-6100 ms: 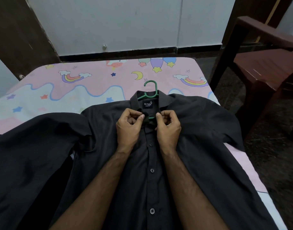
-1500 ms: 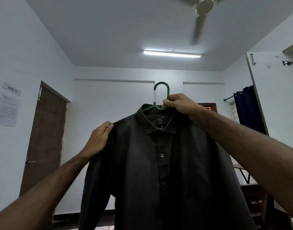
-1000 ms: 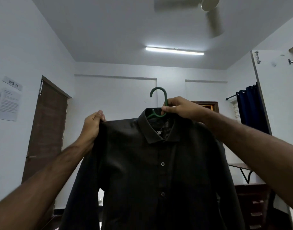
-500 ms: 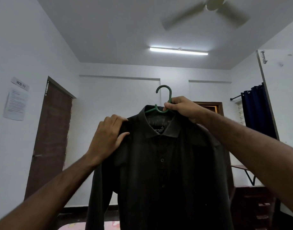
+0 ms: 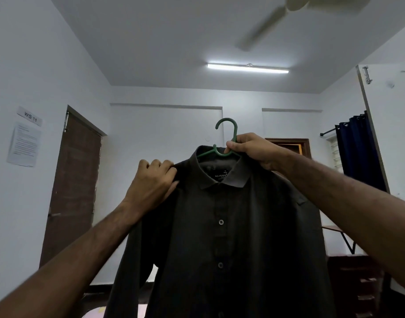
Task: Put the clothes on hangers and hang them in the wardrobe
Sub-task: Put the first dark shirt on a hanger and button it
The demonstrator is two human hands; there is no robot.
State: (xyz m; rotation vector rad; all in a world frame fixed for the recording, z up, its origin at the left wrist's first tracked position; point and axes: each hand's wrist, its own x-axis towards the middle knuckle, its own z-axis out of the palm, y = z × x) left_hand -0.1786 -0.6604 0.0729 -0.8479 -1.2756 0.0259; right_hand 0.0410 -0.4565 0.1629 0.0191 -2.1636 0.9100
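Right hand (image 5: 254,150) grips the green hanger (image 5: 226,138); left hand (image 5: 153,180) pinches the limp, light dark shirt's (image 5: 219,237) shoulder.

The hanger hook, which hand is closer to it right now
Right. The right hand grips the green hanger just below its hook. The left hand is lower and off to the left, pinching the shirt at the shoulder.

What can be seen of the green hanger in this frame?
The green hanger looks like plastic, with an open hook upright on top and thin arms sloping down inside the collar of the dark shirt, which hides the rest. The right hand pinches its neck just below the hook, holding it up in the air. The left hand touches only the shirt's shoulder.
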